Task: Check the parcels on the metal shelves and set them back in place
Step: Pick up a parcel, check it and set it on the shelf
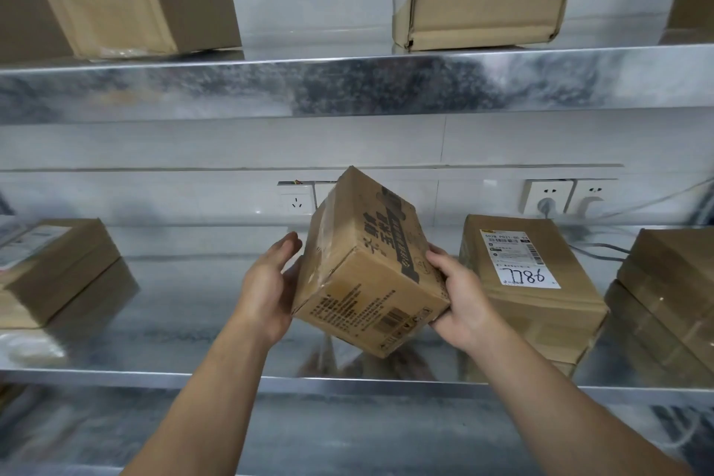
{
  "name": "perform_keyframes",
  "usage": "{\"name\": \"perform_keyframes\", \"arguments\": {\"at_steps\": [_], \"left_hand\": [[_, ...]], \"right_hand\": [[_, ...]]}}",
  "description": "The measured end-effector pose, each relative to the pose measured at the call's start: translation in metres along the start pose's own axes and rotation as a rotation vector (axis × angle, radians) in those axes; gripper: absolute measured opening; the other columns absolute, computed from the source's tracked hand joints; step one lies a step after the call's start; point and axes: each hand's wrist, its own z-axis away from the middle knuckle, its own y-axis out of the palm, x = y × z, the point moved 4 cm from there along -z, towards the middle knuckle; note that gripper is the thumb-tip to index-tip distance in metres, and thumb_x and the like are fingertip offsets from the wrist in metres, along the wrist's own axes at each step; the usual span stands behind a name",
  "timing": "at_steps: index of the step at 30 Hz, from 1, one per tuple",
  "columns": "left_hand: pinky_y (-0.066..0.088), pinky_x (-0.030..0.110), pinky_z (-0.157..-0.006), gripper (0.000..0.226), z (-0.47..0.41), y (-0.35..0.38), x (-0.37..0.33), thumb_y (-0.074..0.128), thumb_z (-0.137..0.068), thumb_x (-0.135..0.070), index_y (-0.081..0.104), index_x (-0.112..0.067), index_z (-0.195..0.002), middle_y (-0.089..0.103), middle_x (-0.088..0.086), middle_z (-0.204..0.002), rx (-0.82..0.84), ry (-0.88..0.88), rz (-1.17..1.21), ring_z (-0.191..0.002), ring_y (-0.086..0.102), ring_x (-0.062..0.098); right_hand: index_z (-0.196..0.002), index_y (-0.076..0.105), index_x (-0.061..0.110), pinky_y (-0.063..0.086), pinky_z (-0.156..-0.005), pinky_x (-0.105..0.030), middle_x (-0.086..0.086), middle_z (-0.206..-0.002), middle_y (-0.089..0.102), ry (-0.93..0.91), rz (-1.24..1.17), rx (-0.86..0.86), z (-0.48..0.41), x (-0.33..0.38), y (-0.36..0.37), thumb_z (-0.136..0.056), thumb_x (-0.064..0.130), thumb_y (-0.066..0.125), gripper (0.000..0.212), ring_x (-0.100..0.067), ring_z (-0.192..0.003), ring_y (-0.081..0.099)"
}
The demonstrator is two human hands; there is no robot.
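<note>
A brown cardboard parcel with black printed writing is tilted in the air above the middle metal shelf. My left hand lies flat against its left side, fingers stretched out. My right hand grips its lower right corner, thumb on the top face. The parcel's bottom face is hidden.
A labelled parcel marked 9822 lies just right of my right hand, with another box beyond it. A flat box sits at the left. The upper shelf carries more boxes. Wall sockets and cables are behind.
</note>
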Motion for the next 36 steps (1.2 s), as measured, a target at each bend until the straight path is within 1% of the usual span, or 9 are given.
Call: {"name": "perform_keyframes", "arguments": {"at_steps": [3,5,10,13,16,21,26,30,36], "left_hand": [[0.057,0.035,-0.068,0.018,0.002,0.002,0.003,0.052,-0.105,-0.02,0.065,-0.009,-0.102,0.073,0.001,-0.09,0.025,-0.004,0.001,-0.08,0.07,0.02],[0.059,0.03,-0.061,0.02,0.003,0.004,0.004,0.049,-0.105,-0.015,0.066,-0.007,-0.099,0.072,0.004,-0.081,0.037,-0.007,0.01,-0.07,0.07,0.019],[0.058,0.036,-0.08,0.033,0.007,0.008,0.002,0.042,-0.106,-0.012,0.07,-0.015,-0.123,0.078,0.007,-0.108,0.076,-0.002,0.016,-0.092,0.072,0.023],[0.051,0.04,-0.093,0.033,0.009,0.013,0.002,0.049,-0.105,-0.022,0.069,-0.024,-0.131,0.072,0.003,-0.125,0.136,-0.007,0.077,-0.107,0.067,0.026],[0.052,0.039,-0.09,0.034,0.014,0.019,0.004,0.056,-0.101,-0.032,0.068,-0.028,-0.133,0.07,0.003,-0.127,0.179,-0.03,0.109,-0.11,0.066,0.027],[0.058,0.039,-0.086,0.043,0.02,0.022,0.007,0.061,-0.098,-0.045,0.064,-0.029,-0.138,0.068,0.008,-0.133,0.169,-0.071,0.097,-0.119,0.067,0.032],[0.055,0.04,-0.085,0.033,0.021,0.026,0.01,0.05,-0.104,-0.038,0.067,-0.035,-0.133,0.073,0.007,-0.124,0.166,0.003,0.072,-0.108,0.071,0.03],[0.056,0.037,-0.077,0.03,0.028,0.035,0.007,0.052,-0.104,-0.038,0.068,-0.036,-0.13,0.077,0.005,-0.112,0.163,0.05,0.013,-0.092,0.076,0.023],[0.057,0.031,-0.067,0.03,0.028,0.042,0.006,0.054,-0.102,-0.044,0.068,-0.04,-0.129,0.079,0.001,-0.1,0.194,0.036,-0.018,-0.082,0.077,0.019]], "right_hand": [[-0.118,0.069,0.02,0.057,-0.053,-0.028,-0.008,-0.094,0.079,0.023,-0.028,-0.01,0.0,-0.005,-0.004,-0.108,0.016,0.044,0.027,-0.02,-0.069,0.075],[-0.118,0.07,0.019,0.058,-0.054,-0.029,-0.009,-0.092,0.079,0.031,-0.029,-0.018,0.0,-0.007,-0.005,-0.109,0.016,0.042,0.029,-0.021,-0.068,0.076],[-0.134,0.063,0.029,0.053,-0.06,-0.031,-0.006,-0.086,0.079,0.032,0.007,-0.07,-0.001,-0.011,-0.006,-0.109,0.013,0.039,0.038,-0.018,-0.06,0.072],[-0.143,0.052,0.039,0.051,-0.048,-0.027,-0.007,-0.075,0.075,0.025,0.053,-0.075,-0.001,-0.014,-0.004,-0.108,0.009,0.037,0.049,-0.017,-0.052,0.066],[-0.133,0.06,0.036,0.048,-0.041,-0.023,-0.006,-0.067,0.072,0.022,0.133,-0.076,0.002,-0.017,0.0,-0.109,0.009,0.034,0.045,-0.015,-0.048,0.065],[-0.122,0.064,0.037,0.052,-0.046,-0.027,-0.007,-0.081,0.078,0.015,0.182,-0.084,0.0,-0.02,0.006,-0.109,0.013,0.038,0.038,-0.017,-0.062,0.073],[-0.12,0.071,0.031,0.056,-0.095,-0.049,-0.008,-0.11,0.078,0.005,0.27,-0.11,-0.001,-0.02,0.013,-0.106,0.048,0.048,0.032,-0.031,-0.105,0.072],[-0.096,0.078,0.026,0.055,-0.091,-0.044,-0.011,-0.101,0.079,0.078,0.264,-0.101,0.001,-0.026,0.015,-0.103,0.062,0.041,0.053,-0.032,-0.098,0.072],[-0.092,0.078,0.025,0.056,-0.075,-0.039,-0.011,-0.097,0.079,0.074,0.261,-0.105,-0.001,-0.03,0.011,-0.104,0.057,0.045,0.048,-0.029,-0.084,0.075]]}}
